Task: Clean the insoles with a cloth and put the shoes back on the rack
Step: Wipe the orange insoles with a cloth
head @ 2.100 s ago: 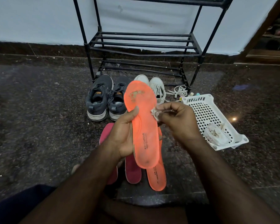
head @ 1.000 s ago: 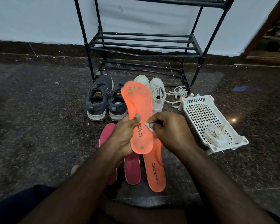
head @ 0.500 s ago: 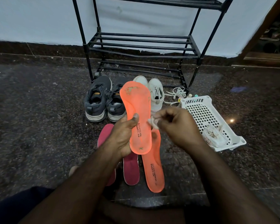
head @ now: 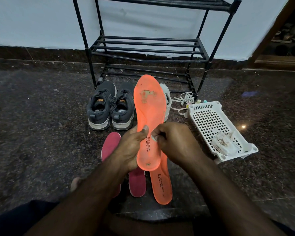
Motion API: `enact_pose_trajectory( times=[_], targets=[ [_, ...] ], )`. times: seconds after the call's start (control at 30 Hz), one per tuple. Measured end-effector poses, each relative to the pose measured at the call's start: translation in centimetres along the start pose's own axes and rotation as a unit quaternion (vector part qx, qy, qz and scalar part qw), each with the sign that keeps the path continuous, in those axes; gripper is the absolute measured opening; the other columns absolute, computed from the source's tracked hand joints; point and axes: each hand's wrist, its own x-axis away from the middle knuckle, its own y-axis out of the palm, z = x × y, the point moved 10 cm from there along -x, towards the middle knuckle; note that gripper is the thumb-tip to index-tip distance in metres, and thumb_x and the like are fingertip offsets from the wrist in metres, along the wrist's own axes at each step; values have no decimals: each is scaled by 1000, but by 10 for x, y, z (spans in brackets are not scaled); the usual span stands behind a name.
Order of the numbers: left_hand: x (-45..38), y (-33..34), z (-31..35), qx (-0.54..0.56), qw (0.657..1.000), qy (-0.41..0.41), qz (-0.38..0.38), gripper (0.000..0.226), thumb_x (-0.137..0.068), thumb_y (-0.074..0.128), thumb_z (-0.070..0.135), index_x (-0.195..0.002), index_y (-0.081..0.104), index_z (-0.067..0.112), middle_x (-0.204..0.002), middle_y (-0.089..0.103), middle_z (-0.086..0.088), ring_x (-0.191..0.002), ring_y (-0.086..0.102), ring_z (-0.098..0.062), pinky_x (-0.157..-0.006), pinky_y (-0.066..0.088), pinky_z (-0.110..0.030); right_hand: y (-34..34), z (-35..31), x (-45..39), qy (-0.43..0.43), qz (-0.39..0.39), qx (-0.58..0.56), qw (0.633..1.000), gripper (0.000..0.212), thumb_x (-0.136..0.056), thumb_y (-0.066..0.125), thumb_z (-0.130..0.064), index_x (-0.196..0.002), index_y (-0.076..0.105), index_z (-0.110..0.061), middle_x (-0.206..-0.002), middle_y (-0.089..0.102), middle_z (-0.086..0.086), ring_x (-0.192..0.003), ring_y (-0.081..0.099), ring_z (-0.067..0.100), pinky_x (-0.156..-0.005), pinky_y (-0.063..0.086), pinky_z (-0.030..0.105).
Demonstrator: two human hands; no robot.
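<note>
Orange foam insole [head: 149, 116] (light, floppy, I'd guess) stands upright above the floor, left hand [head: 129, 149] gripping its heel half, right hand [head: 174, 143] pinching a small cloth [head: 154, 137] against it.

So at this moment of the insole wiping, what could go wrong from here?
1. The right hand pinches only a small white cloth wad at the raised orange foam insole; the worn patch near its toe may get missed.
2. The left hand grips the insole near its heel, so firm wiping higher up could bend it.
3. The second orange insole and the red insoles lie on the speckled dark floor, where they may pick up grit.
</note>
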Motion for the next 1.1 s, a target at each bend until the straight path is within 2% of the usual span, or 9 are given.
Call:
enact_pose_trajectory(
  times=[0.07,0.2,0.4,0.53,0.6,0.73,0.8,0.9,1.1],
  targets=[
    [-1,-2,0,-1,1000,1,8,35,-103,49,14,-135,55,2,-109,71,-22,-91,71,-35,-85,57,-50,-1,0,1,7,-15,-28,999,19,-81,65,-7,-87,76,-21,-88,74,-7,-83,66,8,-78,51,27],
    [2,1,0,5,1000,-3,3,32,-104,48,12,-132,56,1,-98,74,-19,-78,74,-31,-68,62,-43,-23,3,0,0,100,-29,995,18,-81,65,-3,-89,75,-14,-90,72,1,-86,66,18,-81,51,33],
    [-1,-7,5,-5,999,12,30,34,-104,49,14,-133,56,-1,-101,72,-19,-85,71,-32,-81,58,-46,15,-4,2,-4,-38,-5,999,20,-83,63,-9,-92,75,-23,-93,73,-7,-87,65,9,-79,49,27],
    [-2,-6,3,2,999,14,35,33,-103,50,13,-132,56,-1,-110,69,-24,-93,69,-35,-89,56,-49,0,1,0,18,36,-29,999,20,-82,62,-8,-92,75,-20,-92,72,-3,-86,65,12,-80,48,27],
    [-2,-6,3,11,999,18,33,31,-103,49,12,-130,57,-1,-105,70,-22,-89,70,-32,-83,58,-46,3,-1,0,18,43,-11,999,20,-84,61,-9,-93,74,-21,-93,72,-2,-88,65,15,-81,49,30],
    [-4,-8,6,15,999,21,40,26,-106,46,11,-126,57,-1,-84,72,-12,-71,72,-23,-62,60,-34,25,-14,8,6,-49,-61,997,17,-82,66,-12,-89,76,-24,-89,74,-8,-85,65,5,-80,49,24],
    [-4,-10,7,13,998,23,49,24,-105,47,10,-123,57,-2,-80,71,-12,-66,71,-23,-60,60,-33,15,-15,8,3,-16,-86,996,20,-80,66,-8,-87,76,-22,-86,73,-8,-81,64,3,-77,48,19],
    [-2,-7,8,15,998,29,44,26,-104,46,10,-124,58,-1,-93,71,-19,-78,71,-29,-73,61,-41,-5,-3,1,8,77,-53,996,20,-79,64,-4,-87,75,-19,-86,71,-4,-81,64,10,-76,46,22],
    [-4,-11,5,39,998,7,56,30,-105,47,14,-124,56,-7,-104,67,-28,-86,70,-35,-76,62,-44,23,-14,7,11,-46,-141,989,18,-81,70,-9,-88,77,-23,-86,75,-10,-80,67,1,-78,52,22]
  ],
)
